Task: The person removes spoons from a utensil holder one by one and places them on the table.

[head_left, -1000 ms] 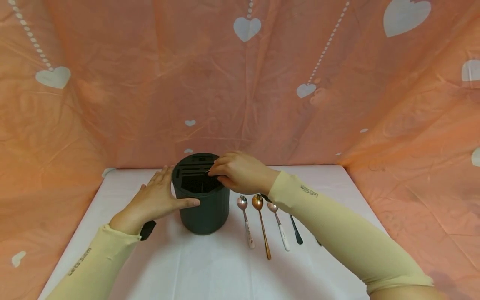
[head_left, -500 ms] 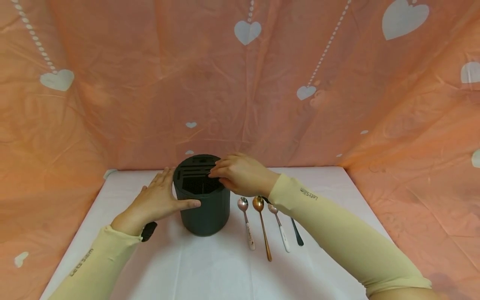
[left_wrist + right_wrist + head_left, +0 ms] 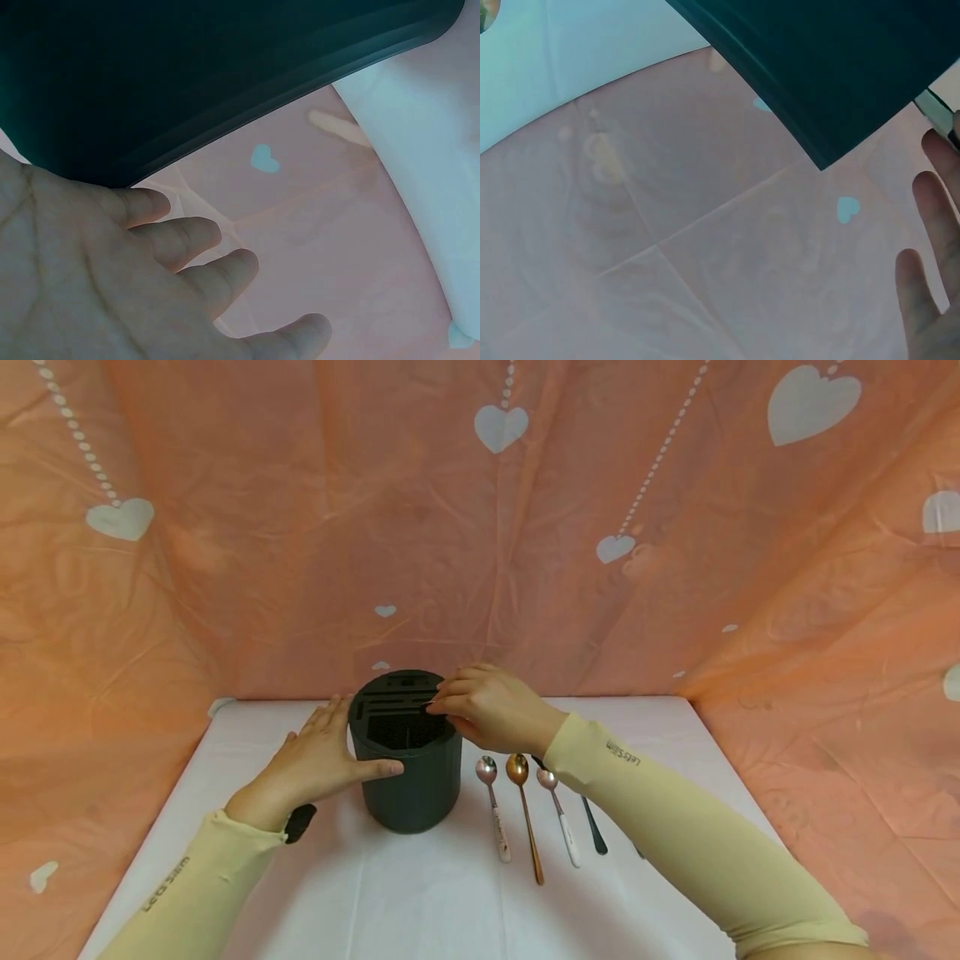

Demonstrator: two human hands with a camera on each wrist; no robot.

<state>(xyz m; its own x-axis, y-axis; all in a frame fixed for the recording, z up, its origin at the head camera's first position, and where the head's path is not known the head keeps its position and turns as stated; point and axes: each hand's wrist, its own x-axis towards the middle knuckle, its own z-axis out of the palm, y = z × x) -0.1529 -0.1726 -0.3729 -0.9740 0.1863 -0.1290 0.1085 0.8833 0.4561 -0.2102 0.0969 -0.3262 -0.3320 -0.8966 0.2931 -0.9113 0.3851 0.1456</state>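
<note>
A dark green utensil holder (image 3: 411,797) with slots and a larger opening in its top stands on the white table. My left hand (image 3: 318,760) rests against its left side, thumb on the front wall and fingers mostly straight behind. In the left wrist view the palm (image 3: 67,255) and loosely spread fingers show beside the wall. At the top's right edge my right hand (image 3: 491,710) pinches a thin piece. The right wrist view shows part of this pale metal piece (image 3: 934,112) with a dark end at the rim; its kind is hidden by my fingers.
Right of the holder lie a pink spoon with a patterned white handle (image 3: 501,835), a copper spoon (image 3: 528,822), another pink white-handled spoon (image 3: 570,843) and a dark-handled utensil (image 3: 596,835). My right sleeve (image 3: 660,810) hangs over some of them. An orange heart-printed cloth (image 3: 420,527) surrounds the table.
My right fingertips have shifted slightly right over the holder's top, and a metal glint seen there earlier is gone. The left hand keeps its place; the whole view drifts a little.
</note>
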